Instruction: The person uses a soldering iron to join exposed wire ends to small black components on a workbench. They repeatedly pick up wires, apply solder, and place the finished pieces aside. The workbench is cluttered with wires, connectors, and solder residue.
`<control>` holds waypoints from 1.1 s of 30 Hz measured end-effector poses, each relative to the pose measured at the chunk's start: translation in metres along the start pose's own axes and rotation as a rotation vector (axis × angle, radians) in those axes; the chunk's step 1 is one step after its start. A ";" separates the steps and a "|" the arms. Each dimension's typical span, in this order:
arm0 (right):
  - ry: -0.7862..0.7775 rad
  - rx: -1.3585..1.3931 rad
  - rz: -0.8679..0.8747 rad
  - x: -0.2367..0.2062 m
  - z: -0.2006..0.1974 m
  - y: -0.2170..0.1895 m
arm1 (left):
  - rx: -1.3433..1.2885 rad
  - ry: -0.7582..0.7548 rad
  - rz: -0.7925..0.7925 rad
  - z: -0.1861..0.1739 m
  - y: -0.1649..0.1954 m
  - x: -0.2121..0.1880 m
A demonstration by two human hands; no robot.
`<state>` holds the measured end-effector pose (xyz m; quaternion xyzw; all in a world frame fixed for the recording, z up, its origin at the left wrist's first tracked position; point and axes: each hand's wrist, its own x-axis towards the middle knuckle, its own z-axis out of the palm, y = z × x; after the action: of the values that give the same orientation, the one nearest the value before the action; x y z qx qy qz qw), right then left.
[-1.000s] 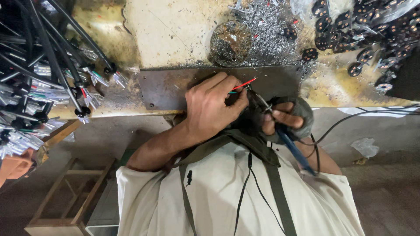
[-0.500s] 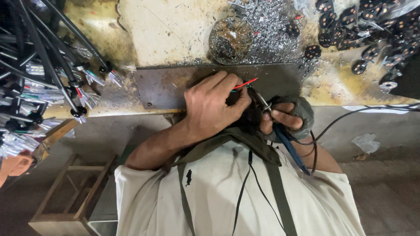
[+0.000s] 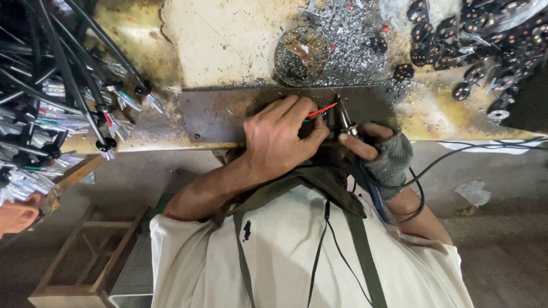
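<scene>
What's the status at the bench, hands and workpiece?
Left hand pinching a red wire on the metal plate. Right hand, grey fingerless glove, holds soldering iron, tip at the wire. Metal scraps behind, clear of the work.

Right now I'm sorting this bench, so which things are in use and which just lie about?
In use: left hand pinching red wire; gloved right hand holding soldering iron; metal plate.
Lying about: black cables; round black parts; metal scraps.

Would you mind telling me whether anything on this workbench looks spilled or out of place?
Yes: loose silvery metal scraps lie scattered over the pale bench top, spilling around a round brownish dish rather than being contained.
</scene>
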<state>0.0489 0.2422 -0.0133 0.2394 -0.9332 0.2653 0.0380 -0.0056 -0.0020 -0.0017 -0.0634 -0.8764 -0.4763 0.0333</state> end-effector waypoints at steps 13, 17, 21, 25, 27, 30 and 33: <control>0.127 0.569 0.155 0.078 0.022 -0.023 | -0.039 -0.085 0.000 -0.009 0.004 0.006; 0.061 0.588 0.237 0.057 0.026 -0.017 | -0.079 -0.027 -0.017 -0.015 0.006 0.007; -0.001 0.899 0.602 0.028 0.041 -0.002 | -0.393 -0.139 -0.024 -0.026 0.001 0.009; -0.007 0.609 0.537 0.021 0.053 -0.006 | -0.342 -0.046 0.021 -0.023 0.001 0.004; 0.121 0.558 0.397 0.026 0.049 -0.012 | -0.319 0.038 0.070 -0.018 0.001 0.001; 0.212 0.653 0.257 0.040 0.040 -0.020 | -0.377 0.040 0.048 -0.015 -0.001 -0.003; 0.147 0.549 0.280 0.056 0.032 -0.026 | -0.392 0.013 0.033 -0.016 -0.002 -0.004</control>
<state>0.0131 0.1825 -0.0168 0.0901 -0.8454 0.5265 0.0025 -0.0021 -0.0169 0.0044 -0.0803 -0.7654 -0.6376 0.0337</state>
